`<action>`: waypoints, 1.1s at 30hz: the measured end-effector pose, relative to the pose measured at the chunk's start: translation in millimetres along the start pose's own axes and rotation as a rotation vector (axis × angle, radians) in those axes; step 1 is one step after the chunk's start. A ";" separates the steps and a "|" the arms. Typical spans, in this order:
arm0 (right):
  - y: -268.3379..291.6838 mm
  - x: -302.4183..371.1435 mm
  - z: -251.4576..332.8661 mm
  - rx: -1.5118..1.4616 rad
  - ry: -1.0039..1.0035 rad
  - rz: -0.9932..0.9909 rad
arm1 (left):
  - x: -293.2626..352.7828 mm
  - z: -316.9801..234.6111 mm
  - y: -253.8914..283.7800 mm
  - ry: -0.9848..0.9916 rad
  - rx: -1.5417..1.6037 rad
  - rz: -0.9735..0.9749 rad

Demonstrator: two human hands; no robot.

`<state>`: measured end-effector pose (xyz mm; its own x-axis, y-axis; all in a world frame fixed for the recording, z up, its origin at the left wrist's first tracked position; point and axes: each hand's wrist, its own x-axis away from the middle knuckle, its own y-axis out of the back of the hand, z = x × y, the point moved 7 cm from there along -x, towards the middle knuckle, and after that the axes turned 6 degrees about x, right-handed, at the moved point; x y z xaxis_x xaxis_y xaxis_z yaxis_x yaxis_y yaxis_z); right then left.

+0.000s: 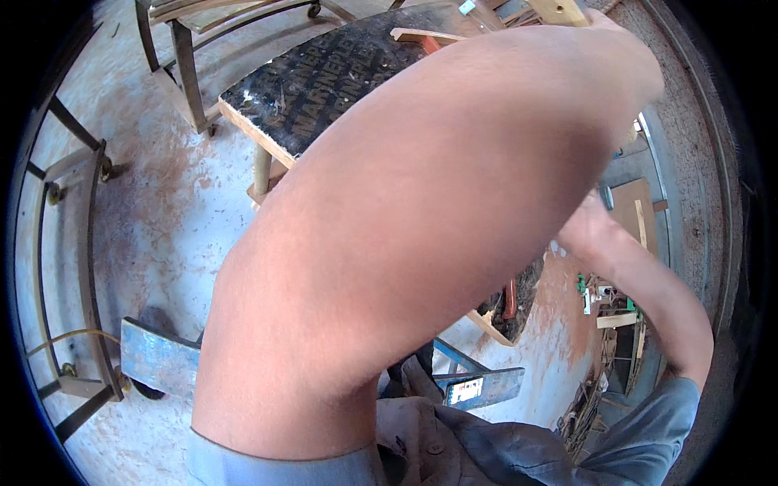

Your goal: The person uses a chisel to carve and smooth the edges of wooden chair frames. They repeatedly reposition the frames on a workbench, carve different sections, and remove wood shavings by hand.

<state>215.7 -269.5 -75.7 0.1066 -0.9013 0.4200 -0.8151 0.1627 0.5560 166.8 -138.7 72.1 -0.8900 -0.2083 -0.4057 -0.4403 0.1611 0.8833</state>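
My left arm (405,243) fills most of the view, bare from a grey-blue sleeve at the bottom up to the top right. Only the edge of my left hand (620,32) shows there, next to a pale wooden piece (561,10); its fingers are cut off by the rim. My right forearm (648,283) rises from the lower right, and its hand is hidden behind the left arm. A dark board with pale lettering (324,81) lies on a wooden stand under the arm, with a light wooden strip (421,35) on it.
A blue metal bar (158,356) crosses low behind my arm and shows again as a blue bar end (482,387). A rusty metal frame (81,243) stands at the left, a wooden frame (186,49) at the top left. Boards (632,211) and scrap lie at the right on stained concrete floor (162,202).
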 end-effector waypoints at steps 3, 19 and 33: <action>0.2 -2.0 -2.4 0.033 -0.052 0.089 | -2.1 -0.3 0.2 0.003 0.007 -0.002; -115.5 101.5 90.6 -1.308 -0.958 -0.474 | -34.3 28.5 -13.6 0.030 0.043 0.096; -148.4 148.9 116.0 -1.193 -0.626 -0.492 | -10.6 -11.1 -12.6 0.025 0.135 0.263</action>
<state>286.5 -474.5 -178.9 -0.2870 -0.9381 -0.1938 0.2200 -0.2614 0.9398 183.2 -149.2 67.8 -0.9731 -0.1662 -0.1593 -0.2082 0.3395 0.9173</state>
